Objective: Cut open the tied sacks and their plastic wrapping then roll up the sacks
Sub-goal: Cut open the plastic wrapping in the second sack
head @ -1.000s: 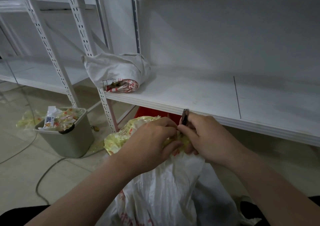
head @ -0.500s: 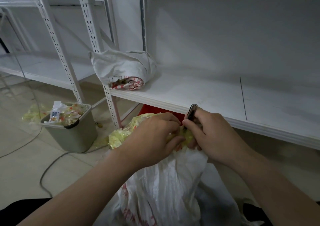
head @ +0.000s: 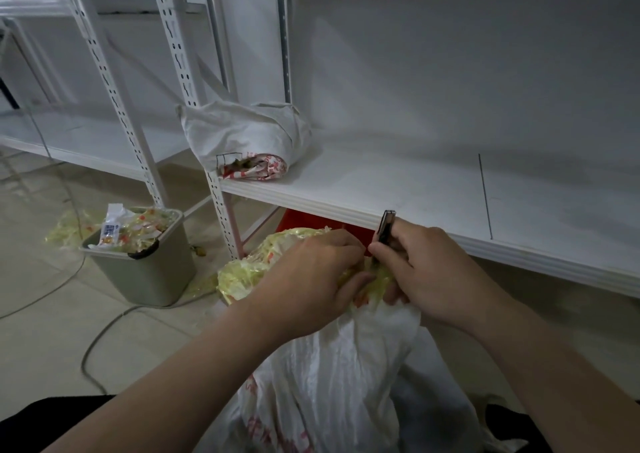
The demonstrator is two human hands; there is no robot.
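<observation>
- In the head view, near the middle, we see the left hand curled around the yellow plastic wrapping at the top of the white sack, just below the shelf edge.
- The right hand grips a dark cutter upright; its lower end is hidden at the wrapping.
- Far left on the shelf lies a rolled sack.
- A bin stuffed with wrapping sits on the floor, left.
</observation>
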